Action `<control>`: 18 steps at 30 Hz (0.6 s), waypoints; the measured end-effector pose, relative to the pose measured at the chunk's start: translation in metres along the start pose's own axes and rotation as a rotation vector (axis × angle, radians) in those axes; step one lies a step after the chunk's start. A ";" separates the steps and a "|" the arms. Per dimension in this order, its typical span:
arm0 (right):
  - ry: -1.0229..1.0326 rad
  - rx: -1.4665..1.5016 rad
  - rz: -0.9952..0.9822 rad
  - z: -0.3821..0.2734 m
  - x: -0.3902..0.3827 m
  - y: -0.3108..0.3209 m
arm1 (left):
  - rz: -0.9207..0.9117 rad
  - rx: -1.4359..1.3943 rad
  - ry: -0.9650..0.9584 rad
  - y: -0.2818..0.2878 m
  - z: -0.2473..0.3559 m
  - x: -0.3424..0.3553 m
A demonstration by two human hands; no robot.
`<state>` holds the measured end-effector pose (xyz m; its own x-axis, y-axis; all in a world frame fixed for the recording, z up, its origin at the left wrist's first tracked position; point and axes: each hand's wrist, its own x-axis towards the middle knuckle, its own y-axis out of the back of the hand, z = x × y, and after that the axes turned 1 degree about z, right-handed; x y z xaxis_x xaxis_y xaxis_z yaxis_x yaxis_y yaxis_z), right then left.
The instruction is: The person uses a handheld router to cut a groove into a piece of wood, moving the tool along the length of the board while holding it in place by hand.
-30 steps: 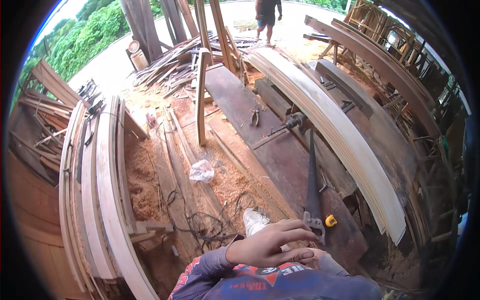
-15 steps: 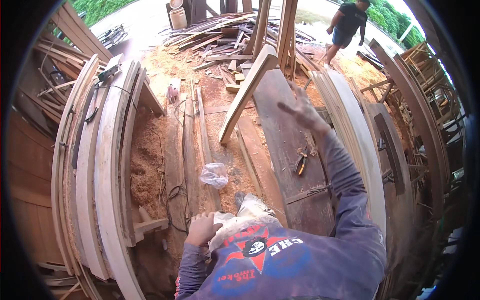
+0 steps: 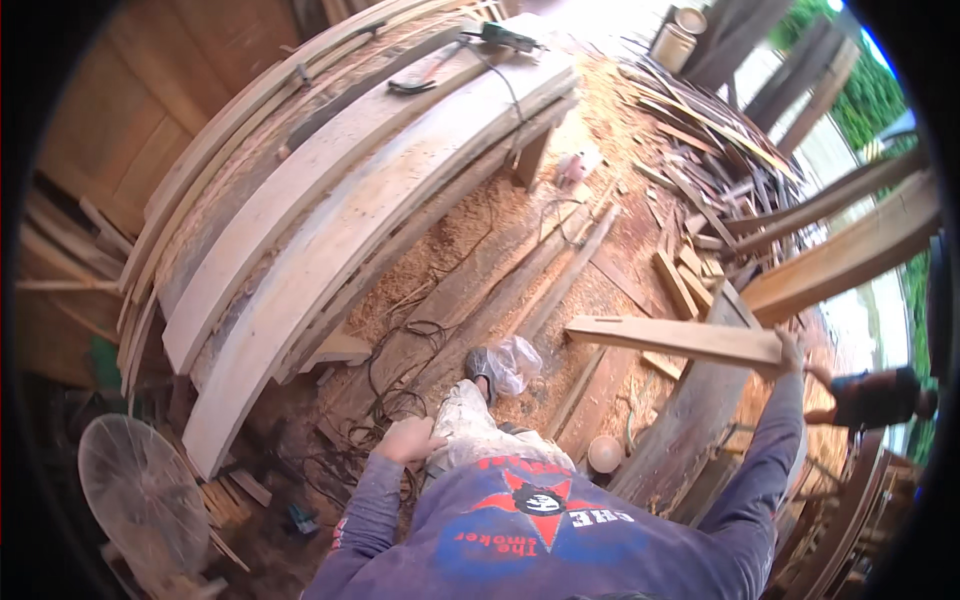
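Observation:
At the right, my right hand (image 3: 788, 352) is closed round the end of a long, tapered wooden piece (image 3: 670, 332), which slants toward the middle of the view. My left hand (image 3: 408, 438) is low in the middle, fingers curled beside my pale, dusty trouser leg (image 3: 455, 425); what it holds, if anything, is hidden. A crumpled clear plastic bag (image 3: 515, 360) lies beside my shoe. A wide dark board (image 3: 700, 420) runs beneath my right arm.
Long pale boards (image 3: 290, 310) lie stacked on supports at the left, bearing a power tool (image 3: 505, 38). Cables (image 3: 400, 340) cross sawdust. A round fan (image 3: 140, 480) stands lower left. Offcuts (image 3: 700, 150) are piled at the back right. Another person (image 3: 875, 398) is at the far right.
My view has swung left. My right hand has gone from reaching with spread fingers to gripping the upright wooden piece's end. The other person has walked to the right.

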<state>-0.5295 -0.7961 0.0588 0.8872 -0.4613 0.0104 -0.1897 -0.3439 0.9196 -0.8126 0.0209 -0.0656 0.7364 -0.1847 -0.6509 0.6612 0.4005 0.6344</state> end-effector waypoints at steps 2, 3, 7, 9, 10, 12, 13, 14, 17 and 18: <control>0.001 -0.111 -0.038 0.033 -0.003 -0.007 | 0.128 -0.025 -0.010 0.039 0.008 0.028; 0.023 -0.173 -0.053 0.043 -0.007 -0.005 | 0.225 -0.078 -0.054 0.056 0.006 0.047; 0.161 -0.027 -0.003 -0.008 -0.067 -0.056 | 0.441 -0.262 -0.001 0.094 0.007 0.131; 0.231 0.034 0.051 -0.136 -0.117 -0.052 | 0.448 -0.106 -0.010 0.103 0.013 0.162; 0.034 0.262 -0.117 -0.188 -0.140 -0.039 | 0.435 -0.116 -0.034 0.106 0.025 0.180; -0.119 0.450 -0.342 -0.223 -0.156 -0.031 | 0.296 -0.331 -0.157 0.113 0.055 0.214; -0.064 0.426 -0.394 -0.237 -0.155 -0.036 | 0.322 -0.499 -0.249 0.089 0.058 0.241; -0.006 0.403 -0.446 -0.250 -0.153 -0.042 | 0.323 -0.500 -0.256 0.061 0.062 0.266; 0.207 0.238 -0.509 -0.290 -0.121 -0.063 | -0.016 -1.114 -0.173 -0.018 0.071 0.320; 0.261 0.158 -0.523 -0.313 -0.109 -0.069 | -0.056 -1.269 0.031 -0.045 0.072 0.326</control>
<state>-0.4813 -0.4663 0.1169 0.9497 0.0109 -0.3130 0.2572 -0.5976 0.7595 -0.5921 -0.1221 -0.2765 0.6966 -0.2149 -0.6845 0.0773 0.9710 -0.2262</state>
